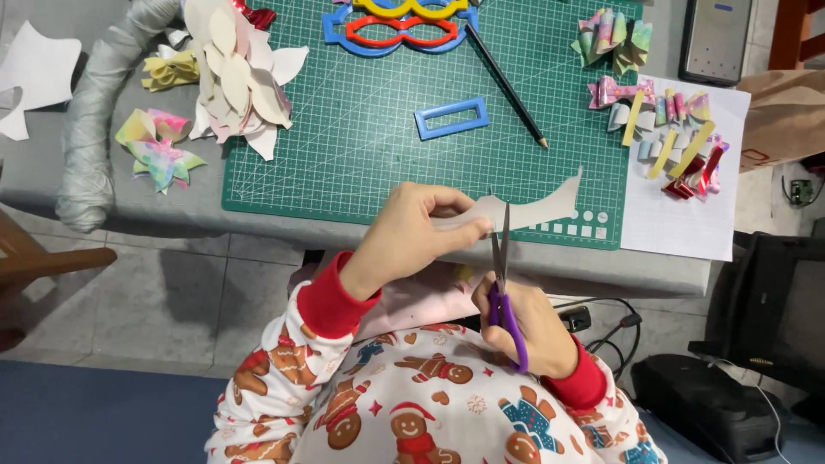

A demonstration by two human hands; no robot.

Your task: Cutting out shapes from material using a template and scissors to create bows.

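Two hands: left fingers point(460, 225) pinch paper piece point(533, 209), scissors point(502, 283) beside.

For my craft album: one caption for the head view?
Left hand holds pale paper piece while right hand cuts it with purple-handled scissors above green cutting mat.

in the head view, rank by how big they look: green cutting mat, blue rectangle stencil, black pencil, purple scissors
1. green cutting mat
2. black pencil and purple scissors: similar length, and the scissors sit nearer the camera, so unranked
3. blue rectangle stencil
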